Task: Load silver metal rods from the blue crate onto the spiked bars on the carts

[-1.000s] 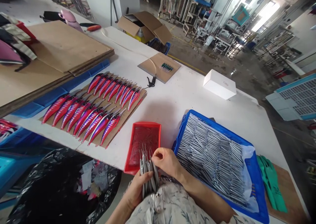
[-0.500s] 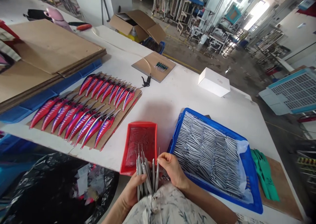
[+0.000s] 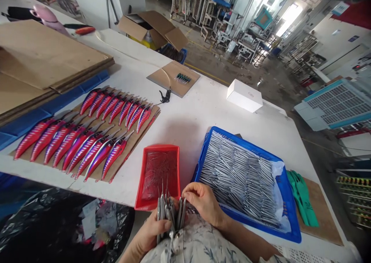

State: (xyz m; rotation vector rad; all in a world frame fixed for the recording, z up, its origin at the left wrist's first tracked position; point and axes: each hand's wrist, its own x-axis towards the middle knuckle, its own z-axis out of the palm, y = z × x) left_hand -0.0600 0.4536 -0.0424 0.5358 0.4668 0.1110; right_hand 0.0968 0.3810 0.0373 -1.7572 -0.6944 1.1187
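Observation:
My left hand (image 3: 156, 228) is closed around a bunch of slim grey metal lure blanks (image 3: 162, 212), held upright close to my body. Thin wires stick up from the tops of several of them. My right hand (image 3: 203, 203) is pinched at the upper end of a blank on the bunch's right side; what lies between the fingertips is too small to make out. Just beyond the bunch, a red bin (image 3: 160, 170) holds many thin wires. To the right, a blue crate (image 3: 246, 139) holds rows of silvery metal blanks (image 3: 237, 178).
Pink and purple fishing lures (image 3: 87, 139) lie in two rows on cardboard at left. Behind are an air gun (image 3: 165, 96), small green lures (image 3: 183, 77) and a white box (image 3: 244, 95). Green gloves (image 3: 304, 197) lie at right. A black rubbish bag (image 3: 52, 220) is below left.
The view has shifted a little. My right fingertips have moved down to the top of a blank, and the wire that stood above them no longer shows. My left hand keeps its bunch.

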